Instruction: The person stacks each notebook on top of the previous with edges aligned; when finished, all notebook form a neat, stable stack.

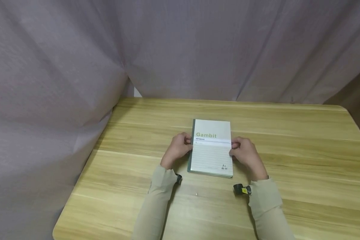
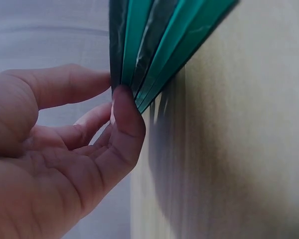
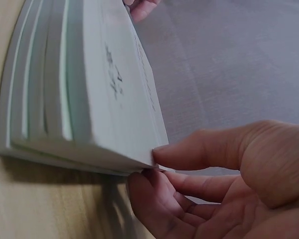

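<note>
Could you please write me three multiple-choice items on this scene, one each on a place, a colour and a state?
1. Where does the stack of notebooks lie?
A. On the wooden table, between the hands
B. On the floor
C. On a shelf

2. What colour are the spines the left hand touches?
A. Red
B. Green
C. Yellow

3. What are the right hand and its fingers doing?
A. Resting flat on the table, away from the stack
B. Pinching the stack's edge
C. Holding a pen

Answers: 1 A, the head view shows it on the table; 2 B, the left wrist view shows green spines; 3 B, the right wrist view shows thumb and fingers closing on the edge.
</note>
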The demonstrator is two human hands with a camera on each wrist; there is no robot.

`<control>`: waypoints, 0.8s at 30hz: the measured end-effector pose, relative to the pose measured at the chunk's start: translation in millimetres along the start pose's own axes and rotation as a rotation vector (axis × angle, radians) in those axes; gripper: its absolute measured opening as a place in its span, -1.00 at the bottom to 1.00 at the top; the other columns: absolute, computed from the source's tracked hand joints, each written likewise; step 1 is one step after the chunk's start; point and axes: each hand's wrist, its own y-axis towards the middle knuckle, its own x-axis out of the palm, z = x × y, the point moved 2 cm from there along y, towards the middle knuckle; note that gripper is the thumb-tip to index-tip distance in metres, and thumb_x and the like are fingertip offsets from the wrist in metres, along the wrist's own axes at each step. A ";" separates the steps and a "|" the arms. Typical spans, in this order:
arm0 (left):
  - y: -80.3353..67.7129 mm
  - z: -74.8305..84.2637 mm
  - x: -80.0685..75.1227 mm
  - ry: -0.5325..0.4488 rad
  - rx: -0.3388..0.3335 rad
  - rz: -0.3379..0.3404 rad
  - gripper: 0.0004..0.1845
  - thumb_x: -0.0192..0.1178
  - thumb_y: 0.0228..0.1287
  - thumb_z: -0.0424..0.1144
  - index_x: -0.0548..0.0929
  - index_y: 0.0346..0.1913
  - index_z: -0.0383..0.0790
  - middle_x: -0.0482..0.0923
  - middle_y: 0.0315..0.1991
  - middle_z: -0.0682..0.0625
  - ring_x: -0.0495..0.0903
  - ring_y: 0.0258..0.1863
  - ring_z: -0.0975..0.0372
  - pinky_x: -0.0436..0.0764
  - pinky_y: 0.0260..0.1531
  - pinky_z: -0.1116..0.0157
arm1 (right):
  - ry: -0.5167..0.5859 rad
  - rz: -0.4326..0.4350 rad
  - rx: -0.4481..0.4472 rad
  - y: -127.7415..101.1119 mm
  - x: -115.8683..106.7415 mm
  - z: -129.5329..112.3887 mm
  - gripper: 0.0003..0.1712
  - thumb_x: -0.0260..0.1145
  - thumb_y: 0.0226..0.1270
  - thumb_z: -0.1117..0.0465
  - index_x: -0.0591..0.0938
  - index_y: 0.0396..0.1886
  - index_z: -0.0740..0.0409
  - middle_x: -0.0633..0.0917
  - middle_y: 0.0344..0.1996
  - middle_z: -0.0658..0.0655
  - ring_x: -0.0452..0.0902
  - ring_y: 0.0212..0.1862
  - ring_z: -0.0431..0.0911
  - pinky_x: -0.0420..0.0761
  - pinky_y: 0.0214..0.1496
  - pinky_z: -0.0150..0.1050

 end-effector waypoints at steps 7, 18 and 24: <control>2.2 0.1 0.9 0.002 -0.003 -0.010 -0.69 0.23 0.29 -0.54 0.55 0.08 -0.52 0.54 -0.20 -0.13 0.54 -0.29 0.17 0.63 -0.32 0.33 | -0.034 -0.001 0.002 1.0 0.0 3.4 -0.51 0.26 0.21 0.51 0.48 0.15 0.62 0.60 -0.14 0.40 0.61 -0.20 0.11 0.67 -0.21 -0.16; 5.6 9.0 -16.8 0.077 0.097 0.027 -0.63 0.03 0.44 -0.40 0.51 0.21 -0.55 0.62 -0.16 -0.24 0.60 -0.41 0.13 0.56 -0.38 0.32 | -0.148 0.013 -0.120 0.0 -20.1 -13.3 -0.41 0.16 0.46 0.24 0.35 0.32 0.59 0.59 0.04 0.49 0.58 0.03 0.31 0.61 -0.02 0.06; 7.6 18.6 -28.8 0.146 0.169 0.092 -0.61 0.04 0.47 -0.36 0.49 0.24 -0.53 0.61 0.00 -0.30 0.63 -0.15 -0.01 0.65 -0.14 0.14 | -0.175 0.044 -0.170 -1.4 -41.2 -25.6 -0.39 0.11 0.50 0.21 0.31 0.39 0.54 0.45 0.26 0.53 0.39 0.25 0.42 0.44 0.21 0.29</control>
